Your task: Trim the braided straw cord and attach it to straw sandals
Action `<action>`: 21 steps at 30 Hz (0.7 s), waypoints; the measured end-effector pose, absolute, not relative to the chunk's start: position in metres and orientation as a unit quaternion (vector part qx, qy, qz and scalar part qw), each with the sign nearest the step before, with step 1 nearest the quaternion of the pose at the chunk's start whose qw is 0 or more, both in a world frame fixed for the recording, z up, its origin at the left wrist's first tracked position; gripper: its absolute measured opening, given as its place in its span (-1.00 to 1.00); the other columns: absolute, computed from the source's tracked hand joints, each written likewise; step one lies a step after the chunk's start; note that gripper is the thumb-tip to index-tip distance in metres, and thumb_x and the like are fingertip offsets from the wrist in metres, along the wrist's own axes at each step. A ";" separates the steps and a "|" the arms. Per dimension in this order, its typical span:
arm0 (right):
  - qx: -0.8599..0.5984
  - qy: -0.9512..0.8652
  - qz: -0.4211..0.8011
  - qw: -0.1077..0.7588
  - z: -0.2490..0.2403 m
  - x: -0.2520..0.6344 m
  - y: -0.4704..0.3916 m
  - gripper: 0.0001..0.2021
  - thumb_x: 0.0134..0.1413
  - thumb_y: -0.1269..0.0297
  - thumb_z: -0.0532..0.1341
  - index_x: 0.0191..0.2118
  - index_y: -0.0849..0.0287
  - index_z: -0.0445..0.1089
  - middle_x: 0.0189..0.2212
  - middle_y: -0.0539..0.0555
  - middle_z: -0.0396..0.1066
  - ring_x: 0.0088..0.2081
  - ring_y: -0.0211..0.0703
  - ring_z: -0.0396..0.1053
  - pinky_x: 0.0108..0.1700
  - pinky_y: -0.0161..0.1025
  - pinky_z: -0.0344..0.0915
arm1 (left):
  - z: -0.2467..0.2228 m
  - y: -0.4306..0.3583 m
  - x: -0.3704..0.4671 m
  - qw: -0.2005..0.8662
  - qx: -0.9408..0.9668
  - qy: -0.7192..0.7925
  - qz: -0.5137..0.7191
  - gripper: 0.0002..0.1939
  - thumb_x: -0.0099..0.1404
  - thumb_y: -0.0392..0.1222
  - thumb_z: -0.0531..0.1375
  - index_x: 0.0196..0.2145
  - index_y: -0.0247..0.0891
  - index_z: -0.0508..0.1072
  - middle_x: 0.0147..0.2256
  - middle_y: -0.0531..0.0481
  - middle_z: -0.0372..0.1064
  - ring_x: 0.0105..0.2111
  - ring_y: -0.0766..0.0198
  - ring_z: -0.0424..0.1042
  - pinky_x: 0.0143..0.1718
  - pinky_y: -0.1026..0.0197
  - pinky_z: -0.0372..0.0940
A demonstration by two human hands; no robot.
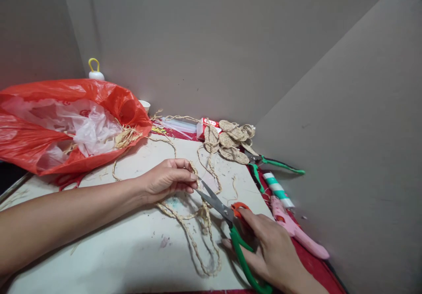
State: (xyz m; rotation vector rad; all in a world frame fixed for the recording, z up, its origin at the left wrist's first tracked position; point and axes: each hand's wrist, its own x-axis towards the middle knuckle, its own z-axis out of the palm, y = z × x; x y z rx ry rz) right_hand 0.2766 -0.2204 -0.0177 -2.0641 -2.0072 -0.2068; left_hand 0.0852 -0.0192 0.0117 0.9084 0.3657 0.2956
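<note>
on the white board [99,237], your left hand [171,177] pinches the braided cord [194,171] while your right hand [270,250] grips slightly open scissors [219,206].

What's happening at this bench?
A person's left hand pinches a braided natural-fibre cord above a white board. The right hand holds scissors, green and orange at the handles, blades parted and tips at the cord by the left fingers. Loops of the cord trail onto the board. Behind are coiled oval pieces; a red plastic bag sits at the left, and a pink glue gun lies at the right.
</note>
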 end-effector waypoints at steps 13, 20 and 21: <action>-0.678 -0.711 -0.121 0.138 -0.020 0.274 -0.216 -0.67 -0.04 0.04 0.21 -0.24 0.18 0.32 -0.59 0.02 0.33 -0.54 -0.16 0.32 -0.48 -0.28 0.14 | 0.011 -0.023 0.084 0.880 0.413 0.204 0.115 -0.81 -0.04 -0.35 0.32 -0.50 -0.37 0.36 -0.52 0.01 0.40 -0.54 0.41 0.38 -0.39 0.31 0.28; -0.663 -0.720 -0.137 0.151 -0.023 0.275 -0.214 -0.66 -0.02 0.04 0.19 -0.21 0.21 0.32 -0.65 0.00 0.29 -0.59 -0.18 0.29 -0.51 -0.29 0.10 | 0.011 -0.024 0.085 0.889 0.395 0.204 0.110 -0.81 -0.06 -0.38 0.33 -0.51 -0.37 0.35 -0.52 0.01 0.40 -0.52 0.42 0.38 -0.37 0.31 0.28; -0.663 -0.719 -0.138 0.153 -0.023 0.275 -0.214 -0.68 -0.01 0.04 0.18 -0.24 0.20 0.33 -0.66 -0.01 0.28 -0.60 -0.19 0.28 -0.52 -0.29 0.09 | 0.011 -0.024 0.085 0.889 0.394 0.207 0.108 -0.81 -0.07 -0.38 0.33 -0.52 -0.37 0.35 -0.52 0.01 0.40 -0.52 0.42 0.39 -0.37 0.31 0.28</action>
